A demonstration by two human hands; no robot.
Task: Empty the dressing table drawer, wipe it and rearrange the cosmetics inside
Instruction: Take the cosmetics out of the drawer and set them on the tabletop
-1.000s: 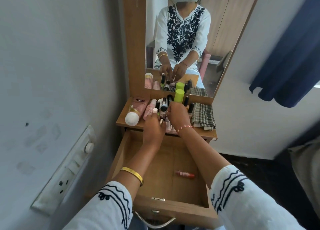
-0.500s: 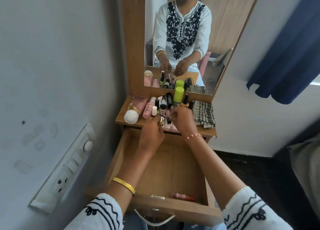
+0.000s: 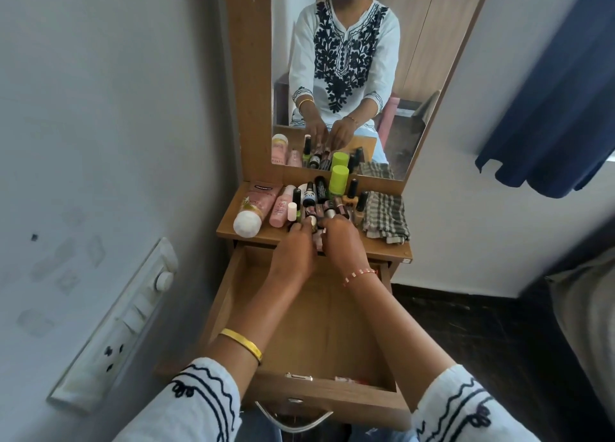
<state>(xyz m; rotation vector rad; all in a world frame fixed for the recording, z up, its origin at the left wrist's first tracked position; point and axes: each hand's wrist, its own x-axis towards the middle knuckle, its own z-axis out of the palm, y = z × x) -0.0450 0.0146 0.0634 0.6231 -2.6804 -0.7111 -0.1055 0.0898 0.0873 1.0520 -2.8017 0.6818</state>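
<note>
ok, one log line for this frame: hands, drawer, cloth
left hand: on small cosmetics on shelf | right hand: same cluster | drawer: open, one red item at front | checked cloth: folded on shelf, untouched

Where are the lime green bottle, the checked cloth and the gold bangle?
lime green bottle point(image 3: 338, 176): head view, its cap.
checked cloth point(image 3: 386, 217): head view, middle of the folded fabric.
gold bangle point(image 3: 242, 340): head view, band's top.

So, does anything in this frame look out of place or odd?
One thing: a small pink-red item lies alone in the open drawer, by its front wall, while the other cosmetics crowd the shelf above. Nothing looks spilled or damaged.
</note>
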